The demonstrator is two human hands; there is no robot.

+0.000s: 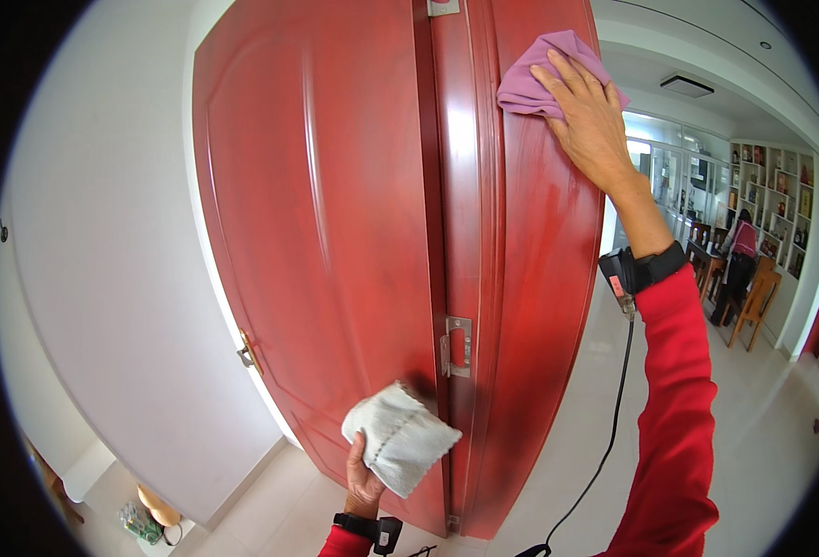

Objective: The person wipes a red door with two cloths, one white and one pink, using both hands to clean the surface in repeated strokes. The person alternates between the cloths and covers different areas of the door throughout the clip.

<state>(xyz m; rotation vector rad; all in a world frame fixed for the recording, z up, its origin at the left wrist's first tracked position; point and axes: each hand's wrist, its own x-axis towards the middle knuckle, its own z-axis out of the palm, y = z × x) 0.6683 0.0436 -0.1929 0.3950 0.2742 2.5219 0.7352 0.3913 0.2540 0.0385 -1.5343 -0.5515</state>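
Note:
Before me stands a red wooden door (360, 209), ajar on metal hinges (459, 347), beside its red frame. My right hand (587, 118), at the upper right, presses a folded purple cloth (552, 73) against the red panel (545, 230) right of the frame; damp-looking streaks show below the cloth. Low in the view, my left hand (364, 473) holds a folded pale grey cloth (402, 438) in front of the door's lower hinge side. Most of the left fingers are hidden behind that cloth. Each wrist wears a black strap with a small device.
A door handle (249, 353) sits at the door's left edge, near a white wall (138, 244). A black cable (614, 432) hangs from the right wrist device. At far right, another person (738, 268) stands by wooden chairs (757, 303) and a shelf wall (775, 188).

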